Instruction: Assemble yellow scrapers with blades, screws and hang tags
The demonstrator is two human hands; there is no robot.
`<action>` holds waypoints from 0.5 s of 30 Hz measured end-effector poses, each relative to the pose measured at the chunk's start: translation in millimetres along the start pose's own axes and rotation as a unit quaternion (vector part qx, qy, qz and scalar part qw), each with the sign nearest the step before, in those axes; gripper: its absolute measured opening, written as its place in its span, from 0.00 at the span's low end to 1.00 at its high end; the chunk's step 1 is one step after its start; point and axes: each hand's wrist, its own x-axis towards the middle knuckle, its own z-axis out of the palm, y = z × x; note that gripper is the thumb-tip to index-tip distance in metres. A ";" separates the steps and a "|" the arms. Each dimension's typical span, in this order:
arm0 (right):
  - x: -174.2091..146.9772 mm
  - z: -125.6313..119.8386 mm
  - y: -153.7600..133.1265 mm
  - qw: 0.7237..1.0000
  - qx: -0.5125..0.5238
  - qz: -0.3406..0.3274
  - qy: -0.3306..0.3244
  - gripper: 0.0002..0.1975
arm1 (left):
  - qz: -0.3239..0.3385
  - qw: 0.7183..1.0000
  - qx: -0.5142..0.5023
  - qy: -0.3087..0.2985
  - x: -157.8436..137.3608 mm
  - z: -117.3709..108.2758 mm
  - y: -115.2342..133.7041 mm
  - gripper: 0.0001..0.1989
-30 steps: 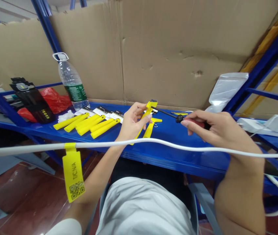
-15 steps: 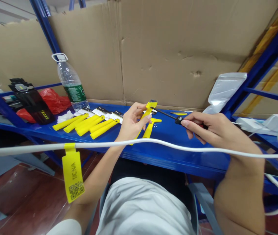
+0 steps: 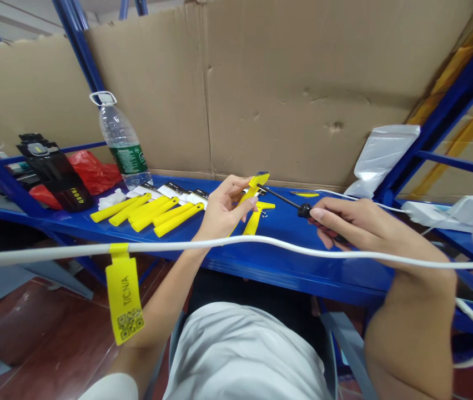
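Observation:
My left hand (image 3: 224,208) is closed around a yellow scraper (image 3: 257,180), holding it tilted above the bench with its wide head up. My right hand (image 3: 351,222) grips a screwdriver (image 3: 282,196) by its dark handle. The black shaft points left, and its tip meets the scraper just below the head; the exact contact is too small to make out. Beneath the held scraper lies another yellow T-shaped piece (image 3: 253,220), with tiny loose bits (image 3: 264,214) beside it, perhaps screws. Several yellow handles (image 3: 149,213) lie in a row left of my left hand.
Printed cards (image 3: 174,191) lie behind the handles on the blue bench (image 3: 295,250). A clear bottle (image 3: 124,144), a black flask (image 3: 55,175) and a red bag (image 3: 95,169) stand left. A white cable (image 3: 303,248) crosses before my forearms. At right are a silvery pouch (image 3: 386,155) and power strip (image 3: 432,214).
My right hand has turned slightly around the screwdriver, and more of its handle shows under the fingers. My left hand and the scraper have barely moved.

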 end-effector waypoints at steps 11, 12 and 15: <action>-3.9 -1.1 -1.4 0.997 -0.046 -0.052 0.024 0.30 | 0.017 0.999 0.003 -0.030 -3.1 -9.2 3.2 0.15; -5.9 -1.0 -2.0 0.996 -0.056 -0.064 0.035 0.29 | 0.026 0.999 -0.002 -0.037 -3.4 -10.8 4.0 0.14; -12.9 -0.7 -5.0 0.986 -0.095 -0.103 0.091 0.28 | 0.053 0.997 -0.016 -0.049 -4.7 -14.3 6.9 0.15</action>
